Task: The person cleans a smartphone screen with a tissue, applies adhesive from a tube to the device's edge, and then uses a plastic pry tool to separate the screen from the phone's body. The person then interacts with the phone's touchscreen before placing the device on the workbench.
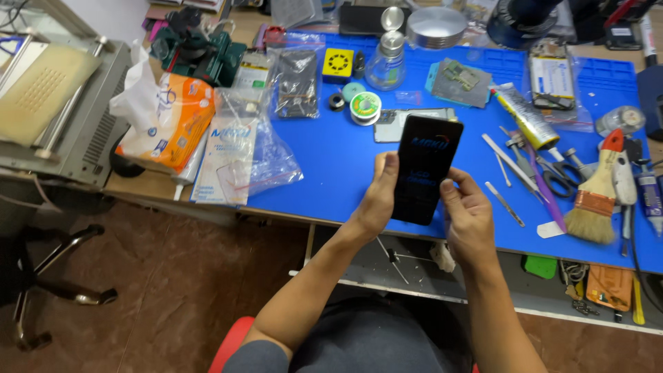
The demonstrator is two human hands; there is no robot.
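**Both hands gripping a flat black panel above the near edge of the mat**

Left hand (376, 200): comes up from the lower centre of the frame, forearm running diagonally toward the upper right. The fingers are curled round the left long edge of the flat black rectangular glossy phone-screen panel (425, 166), with the thumb laid along that edge near the panel's middle. Fingers closed in a grasp on the panel.

Right hand (469, 217): comes up from the lower right, wrist bent inward. The thumb presses on the panel's right edge toward its lower half; the remaining fingers wrap behind, out of sight. This hand also grasps the panel.

Panel: held in the centre of the frame, over the near edge of the blue rubber work mat (345, 159). Its long axis runs nearly top to bottom in the picture, leaning slightly so that the top end points to the upper right. The dark face is turned toward the viewer. The lower end sits between the two hands; the upper end is free.

Surroundings: a wooden-handled paint brush with pale bristles (597, 197) lies at the right of the mat, well apart from the hands. An orange-and-white tissue packet (166, 121) lies at the left. A clear glass dispenser bottle with a metal top (387, 61) stands at the upper centre.
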